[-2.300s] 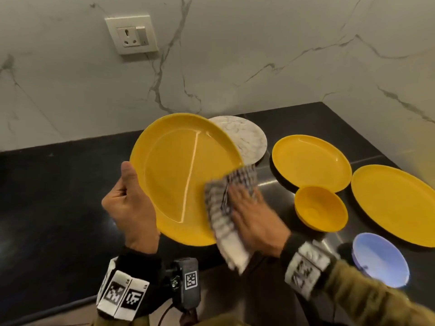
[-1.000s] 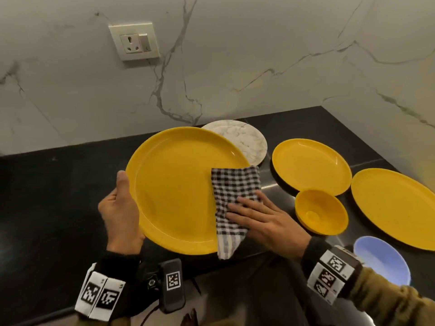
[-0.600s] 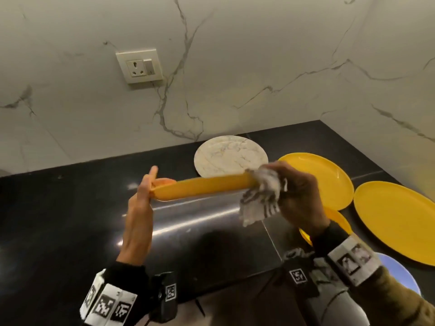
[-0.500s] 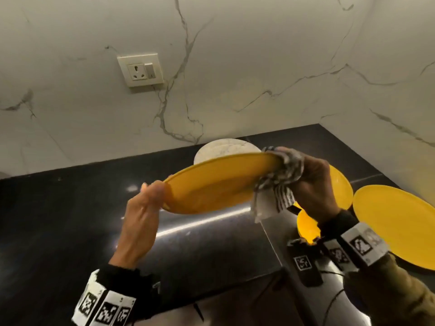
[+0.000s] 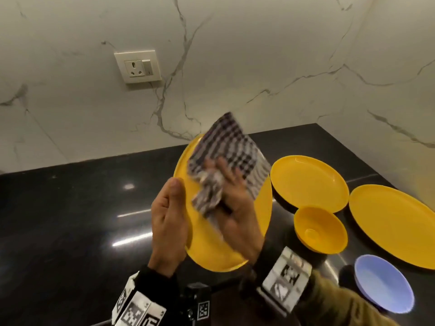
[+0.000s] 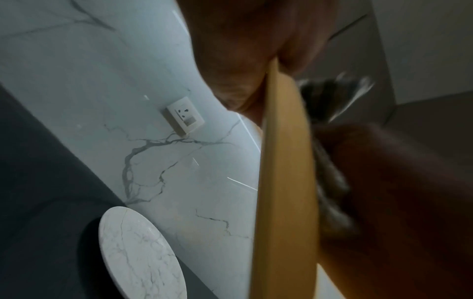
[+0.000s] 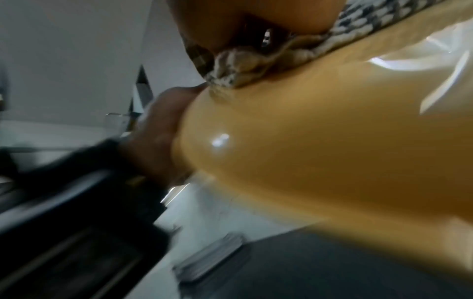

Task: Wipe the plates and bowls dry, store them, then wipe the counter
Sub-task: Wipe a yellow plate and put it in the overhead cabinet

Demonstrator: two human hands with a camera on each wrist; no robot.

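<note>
A large yellow plate [image 5: 211,250] is held almost upright above the black counter [image 5: 70,220]. My left hand [image 5: 168,222] grips its left rim, thumb on the side facing me. My right hand [image 5: 237,208] holds a black-and-white checked cloth [image 5: 230,147] and presses it on the plate's near face; part of the cloth is bunched under the fingers. The left wrist view shows the plate [image 6: 284,182] edge-on with the cloth [image 6: 330,182] beyond it. In the right wrist view the cloth [image 7: 245,66] lies crumpled on the glossy plate [image 7: 320,141].
On the counter to the right lie a smaller yellow plate [image 5: 308,182], a yellow bowl [image 5: 320,229], another large yellow plate [image 5: 395,229] and a blue bowl [image 5: 383,283]. A marble-patterned plate [image 6: 138,254] lies by the wall. A wall socket [image 5: 137,67] is above.
The plate was lifted off the counter, turned over in both hands, and now stands nearly upright. The right hand and cloth moved from its right rim onto the face towards me.
</note>
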